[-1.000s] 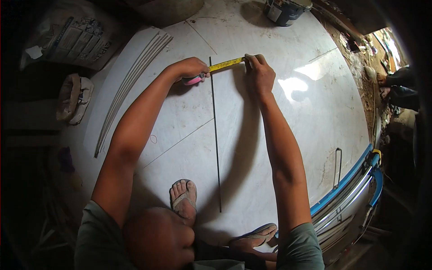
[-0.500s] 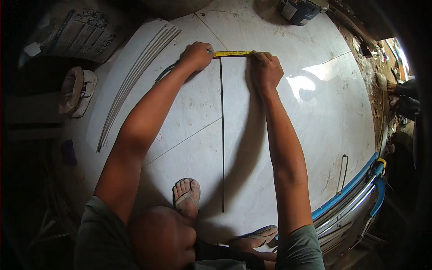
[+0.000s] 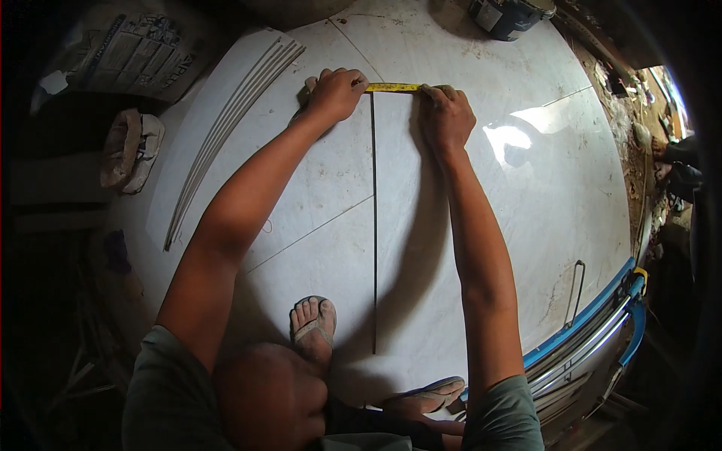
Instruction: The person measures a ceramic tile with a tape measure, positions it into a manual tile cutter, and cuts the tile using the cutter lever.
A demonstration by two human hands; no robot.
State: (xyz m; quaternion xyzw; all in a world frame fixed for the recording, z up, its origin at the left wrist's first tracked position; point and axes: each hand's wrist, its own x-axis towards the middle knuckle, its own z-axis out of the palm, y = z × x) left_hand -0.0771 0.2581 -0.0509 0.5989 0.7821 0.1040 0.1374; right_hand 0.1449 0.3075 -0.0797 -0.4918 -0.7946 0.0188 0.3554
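A short span of yellow tape measure (image 3: 393,88) stretches between my two hands, across the far end of a thin dark rod (image 3: 374,225) lying lengthwise on the tiled floor. My left hand (image 3: 336,95) is closed at the tape's left side, just left of the rod's end. A dark bit shows behind its knuckles, mostly hidden. At the tape's right side my right hand (image 3: 449,118) pinches it between thumb and fingers.
Several thin grey rods (image 3: 226,124) lie on the floor at left, near an open paper bag (image 3: 129,154). A dark bucket (image 3: 505,16) stands at the back. A blue-edged rack (image 3: 583,327) holding metal bars is at lower right, beside a bent rod (image 3: 576,292). My sandalled foot (image 3: 313,325) is near.
My left hand has shifted slightly right and turned, so less tape shows between the hands. The dark green strip beside its wrist is now hidden. My right hand stays almost in place.
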